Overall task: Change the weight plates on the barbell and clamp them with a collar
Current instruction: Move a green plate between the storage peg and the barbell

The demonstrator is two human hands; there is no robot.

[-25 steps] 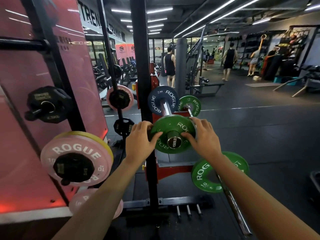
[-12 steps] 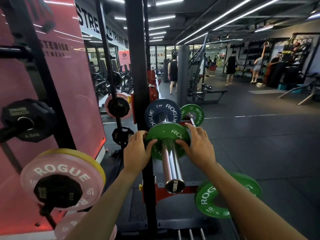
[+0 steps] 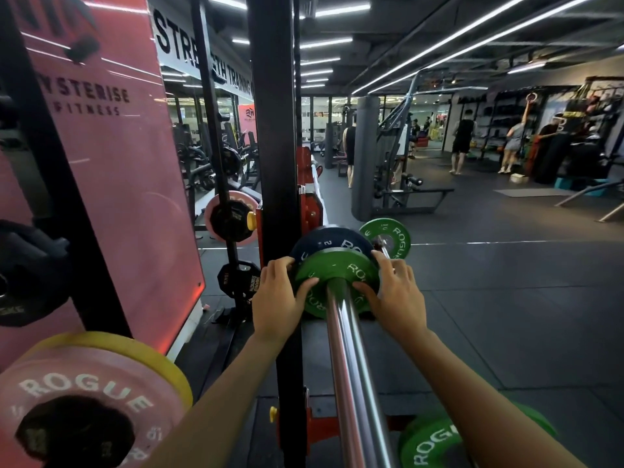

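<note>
I see my left hand (image 3: 277,298) and right hand (image 3: 395,292) gripping the rim of a round, matte green Rogue plate (image 3: 337,275), thumbs on its face. It sits on the polished steel barbell sleeve (image 3: 347,366), flush against a dark blue plate (image 3: 324,241).

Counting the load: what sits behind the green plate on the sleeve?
A dark blue plate sits directly behind the green plate; only its upper rim shows. Anything further behind is covered.
</note>
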